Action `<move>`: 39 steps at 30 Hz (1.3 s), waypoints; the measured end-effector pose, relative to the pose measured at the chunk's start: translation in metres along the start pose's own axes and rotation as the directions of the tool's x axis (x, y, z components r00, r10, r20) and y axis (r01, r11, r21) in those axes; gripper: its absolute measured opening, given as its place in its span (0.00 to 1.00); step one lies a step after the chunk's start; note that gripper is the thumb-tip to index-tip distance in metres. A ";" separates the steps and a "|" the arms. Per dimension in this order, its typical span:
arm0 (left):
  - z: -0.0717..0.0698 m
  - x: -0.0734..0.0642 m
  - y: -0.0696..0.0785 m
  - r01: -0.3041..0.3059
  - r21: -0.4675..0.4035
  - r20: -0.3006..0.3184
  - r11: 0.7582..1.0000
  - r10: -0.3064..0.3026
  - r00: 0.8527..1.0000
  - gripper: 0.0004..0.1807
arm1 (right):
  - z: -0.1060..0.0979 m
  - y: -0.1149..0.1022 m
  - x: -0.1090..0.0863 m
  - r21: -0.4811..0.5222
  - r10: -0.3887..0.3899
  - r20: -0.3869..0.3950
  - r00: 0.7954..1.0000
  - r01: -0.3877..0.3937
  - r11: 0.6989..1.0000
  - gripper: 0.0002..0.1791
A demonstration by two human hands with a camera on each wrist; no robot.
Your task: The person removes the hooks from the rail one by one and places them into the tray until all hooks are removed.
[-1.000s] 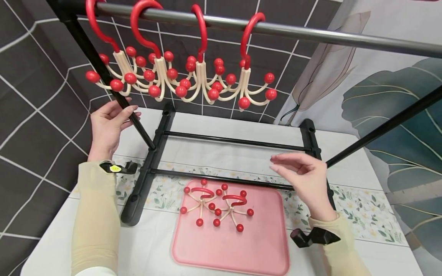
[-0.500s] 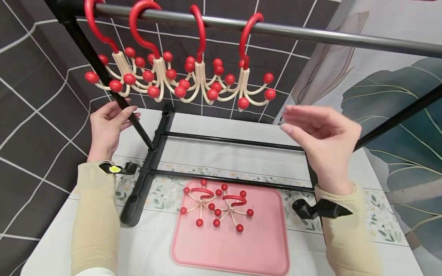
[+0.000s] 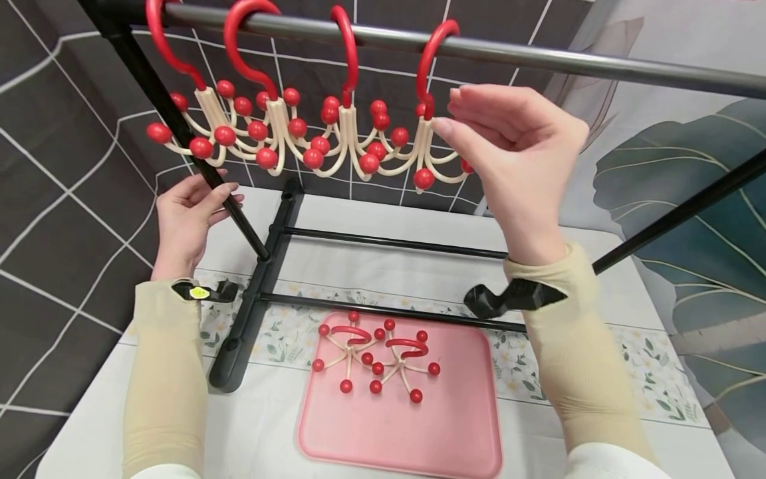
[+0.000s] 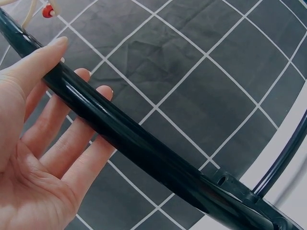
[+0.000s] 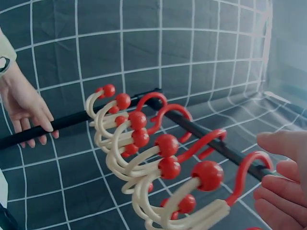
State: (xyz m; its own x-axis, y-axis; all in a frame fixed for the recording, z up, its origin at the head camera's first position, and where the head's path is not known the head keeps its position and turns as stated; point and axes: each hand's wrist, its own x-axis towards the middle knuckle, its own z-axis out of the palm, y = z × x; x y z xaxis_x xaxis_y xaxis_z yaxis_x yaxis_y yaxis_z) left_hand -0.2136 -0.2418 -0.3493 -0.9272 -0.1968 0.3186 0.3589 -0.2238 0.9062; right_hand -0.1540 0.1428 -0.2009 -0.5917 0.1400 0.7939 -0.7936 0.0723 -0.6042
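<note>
My left hand (image 3: 185,219) holds the slanting black side post (image 4: 124,129) of a garment rack, its thumb on one side and fingers behind. Several cream claw hangers with red hooks and red ball tips hang from the rack's top rail (image 3: 538,60). My right hand (image 3: 526,159) is raised beside the rightmost hanger (image 3: 423,143), thumb and fingers apart with nothing between them. Seen from the right wrist, my fingers (image 5: 280,196) are close to that hanger's red hook (image 5: 242,175); I cannot tell whether they touch it.
Below the rail, a pink tray (image 3: 395,432) carries two more claw hangers (image 3: 402,359) of the same kind. Black crossbars (image 3: 383,309) join the rack's feet (image 3: 239,346) on the white table (image 3: 257,432). Dark tiled cloth hangs behind, and a leaf-patterned curtain (image 3: 688,199) is at right.
My right hand has moved up from beside the rack's right foot, then leftward to the rightmost hanging hanger. The left hand stays on the post, and the hangers look nearly unmoved.
</note>
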 end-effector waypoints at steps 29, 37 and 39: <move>0.000 0.001 -0.002 0.014 0.017 -0.005 1.000 -0.014 1.000 0.17 | 0.010 0.014 0.013 -0.196 -0.122 -0.004 0.993 0.119 0.973 0.08; -0.001 0.001 -0.003 0.002 0.016 0.007 1.000 -0.003 1.000 0.17 | -0.005 0.009 0.015 -0.230 -0.073 -0.089 0.993 0.051 0.972 0.07; -0.001 0.001 -0.003 0.004 0.007 0.007 1.000 -0.004 1.000 0.17 | -0.007 0.005 0.014 -0.230 -0.052 -0.120 0.991 0.024 0.973 0.06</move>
State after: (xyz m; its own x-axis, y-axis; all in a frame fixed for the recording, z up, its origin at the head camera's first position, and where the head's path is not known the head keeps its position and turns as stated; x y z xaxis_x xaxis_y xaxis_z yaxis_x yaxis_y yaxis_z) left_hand -0.2157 -0.2418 -0.3520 -0.9293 -0.1897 0.3169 0.3546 -0.2183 0.9092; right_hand -0.1656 0.1521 -0.1933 -0.5279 0.2537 0.8105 -0.7533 0.3008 -0.5848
